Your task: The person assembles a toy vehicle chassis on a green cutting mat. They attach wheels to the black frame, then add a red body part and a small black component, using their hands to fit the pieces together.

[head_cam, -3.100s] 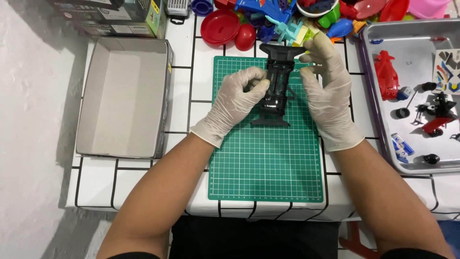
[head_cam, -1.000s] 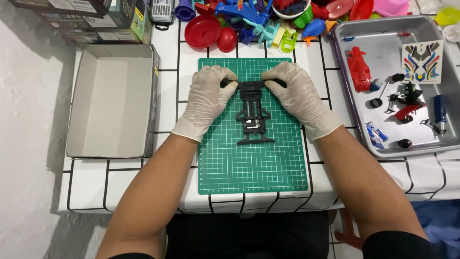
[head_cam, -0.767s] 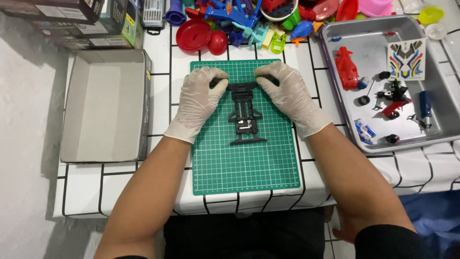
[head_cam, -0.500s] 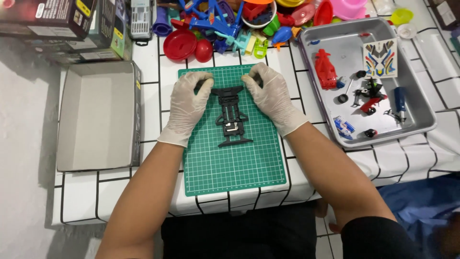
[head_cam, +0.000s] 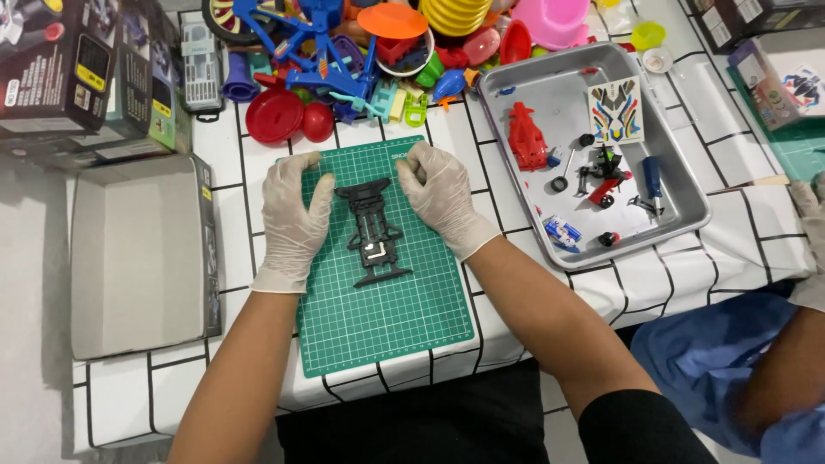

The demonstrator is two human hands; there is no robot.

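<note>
A black toy car chassis (head_cam: 371, 232) lies flat on the green cutting mat (head_cam: 387, 318), its wide end pointing away from me. My left hand (head_cam: 295, 219), in a white glove, rests flat on the mat at the chassis's left, with the thumb against the front corner. My right hand (head_cam: 440, 193), also gloved, sits at the front right corner with its fingers curled in. Nothing shows inside it, and a slight gap seems to separate it from the chassis.
A metal tray (head_cam: 679, 185) at the right holds a red car body (head_cam: 524, 137), a sticker sheet (head_cam: 615, 110) and small parts. An open grey box lid (head_cam: 137, 258) lies at the left. Colourful plastic toys (head_cam: 344, 60) crowd the back. Another person's gloved hand (head_cam: 809, 202) and blue sleeve are at the right edge.
The chassis, earlier held up by both hands at its front end, now lies on the mat. My hands have eased to its sides. The view has shifted, showing more of the right.
</note>
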